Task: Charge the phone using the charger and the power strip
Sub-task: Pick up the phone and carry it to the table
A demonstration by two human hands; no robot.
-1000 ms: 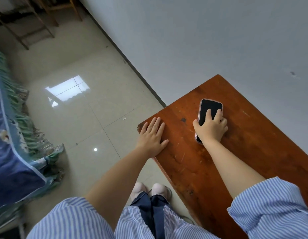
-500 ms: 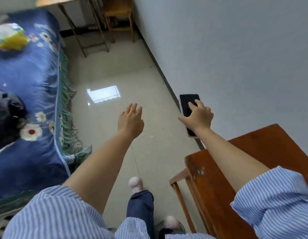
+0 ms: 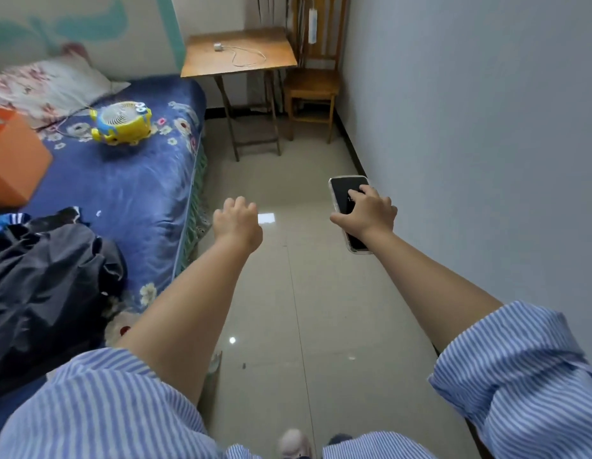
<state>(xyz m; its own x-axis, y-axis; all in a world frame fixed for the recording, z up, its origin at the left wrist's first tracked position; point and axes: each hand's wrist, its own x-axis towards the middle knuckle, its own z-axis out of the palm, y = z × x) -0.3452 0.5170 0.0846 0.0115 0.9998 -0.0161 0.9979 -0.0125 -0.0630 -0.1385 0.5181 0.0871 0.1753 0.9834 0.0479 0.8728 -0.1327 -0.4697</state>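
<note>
while the right hand (image 3: 366, 213) grips one phone (image 3: 349, 207) from above, screen up, its long axis points away toward one charger (image 3: 218, 47) and one power strip (image 3: 313, 24) far ahead. left hand (image 3: 236, 223) hangs loosely curled, empty, beside it.

Both sleeves (image 3: 526, 376) are blue-and-white striped shirt cloth, loose and pushed up past the elbows, leaving the forearms bare. The same stripes cover the shirt front at the bottom edge. A pale shoe (image 3: 293, 443) shows below it. No rings or watch visible.
</note>
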